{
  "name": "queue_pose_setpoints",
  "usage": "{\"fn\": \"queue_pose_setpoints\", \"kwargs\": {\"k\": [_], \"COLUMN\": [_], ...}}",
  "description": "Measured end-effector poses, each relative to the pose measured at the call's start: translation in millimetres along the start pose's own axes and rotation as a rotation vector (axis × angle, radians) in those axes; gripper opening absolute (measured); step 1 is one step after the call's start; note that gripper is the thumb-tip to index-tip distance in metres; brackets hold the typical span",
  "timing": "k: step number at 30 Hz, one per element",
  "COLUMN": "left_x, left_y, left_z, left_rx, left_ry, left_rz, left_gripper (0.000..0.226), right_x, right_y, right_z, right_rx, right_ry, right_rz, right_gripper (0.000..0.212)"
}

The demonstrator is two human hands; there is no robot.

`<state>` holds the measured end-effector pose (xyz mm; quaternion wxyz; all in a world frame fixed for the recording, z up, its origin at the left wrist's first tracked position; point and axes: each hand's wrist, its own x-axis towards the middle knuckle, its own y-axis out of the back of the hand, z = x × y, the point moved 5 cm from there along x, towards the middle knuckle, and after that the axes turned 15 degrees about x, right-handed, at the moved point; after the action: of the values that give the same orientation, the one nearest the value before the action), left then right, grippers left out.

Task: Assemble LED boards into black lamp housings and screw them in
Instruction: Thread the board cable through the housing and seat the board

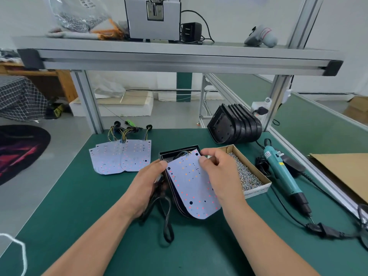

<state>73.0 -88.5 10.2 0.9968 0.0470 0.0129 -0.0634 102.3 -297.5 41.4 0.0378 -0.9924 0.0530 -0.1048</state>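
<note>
Item: white, round-ended LED board [191, 186], lying askew over the black plastic lamp housing [179, 153] on my green counter [99, 216]. My left hand [147, 186] grips the housing's edge to steady it; my right hand [219, 168] pinches the board's top, aligning it, I judge.

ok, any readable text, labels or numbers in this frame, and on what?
None reads cleanly.
Screw box, front wall: printed capitals, too blurred to quote.
Screwdriver: white and yellow labels, too small.
Bag on the shelf: dark print, too blurred.
Board: no readable marking.
</note>
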Motion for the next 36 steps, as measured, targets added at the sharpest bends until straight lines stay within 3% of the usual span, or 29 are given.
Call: {"fn": "queue_pose_setpoints", "kwargs": {"k": [6,17,25,31,34,36], "left_x": [0.6,1.7,3.9,4.2,0.6,-0.6], "left_y": [-4.7,-7.6,-10.2,-9.8,-14.4,-17.0], "left_z": [-1.0,0.4,-0.8,-1.1,2.7,3.2], "left_rx": [-0.138,-0.168,-0.209,-0.227,-0.200,-0.136], "left_ry": [0.021,0.014,-0.029,-0.088,-0.089,-0.095], "left_rz": [-0.024,-0.039,-0.056,-0.062,-0.072,-0.087], "left_gripper": [0.053,0.051,0.048,0.049,0.047,0.066], "right_x": [-2.6,-5.0,-10.3,-2.7,-4.0,-5.0], "right_y": [-3.7,-5.9,-15.1,-14.2,-18.7,-19.6], "right_z": [3.3,3.5,-3.9,7.4,1.1,-1.7], "right_rx": [0.075,0.266,-0.046,-0.129,-0.161,-0.153], "right_ry": [-0.011,-0.107,0.155,-0.001,0.081,0.090], "right_rz": [0.016,0.058,0.127,-0.025,-0.076,-0.061], "right_gripper": [0.014,0.016,0.020,0.044,0.033,0.030]}}
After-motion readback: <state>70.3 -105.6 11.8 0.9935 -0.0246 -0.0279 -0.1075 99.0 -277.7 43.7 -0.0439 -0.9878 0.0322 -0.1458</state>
